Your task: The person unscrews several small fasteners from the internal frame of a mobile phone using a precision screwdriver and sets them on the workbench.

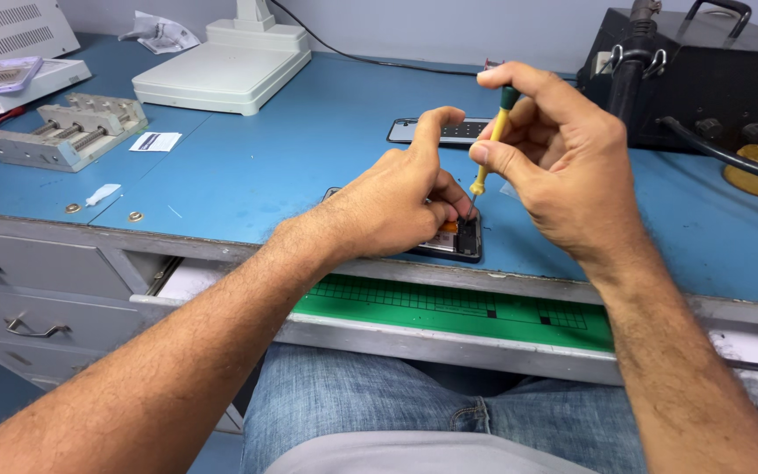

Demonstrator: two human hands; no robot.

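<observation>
An opened black phone (pixel 465 244) lies near the front edge of the blue workbench (pixel 265 167), its insides partly showing orange. My left hand (pixel 396 197) rests on it and holds it down, index finger raised. My right hand (pixel 554 149) grips a small screwdriver (pixel 491 145) with a yellow shaft and green cap, held nearly upright, its tip down inside the phone beside my left fingers. Most of the phone is hidden under my left hand.
A second dark phone part (pixel 449 131) lies flat behind my hands. A black soldering station (pixel 704 70) stands at the right, a white lamp base (pixel 221 66) and a metal clamp jig (pixel 67 132) at the left. An open drawer with a green mat (pixel 449 312) sits below.
</observation>
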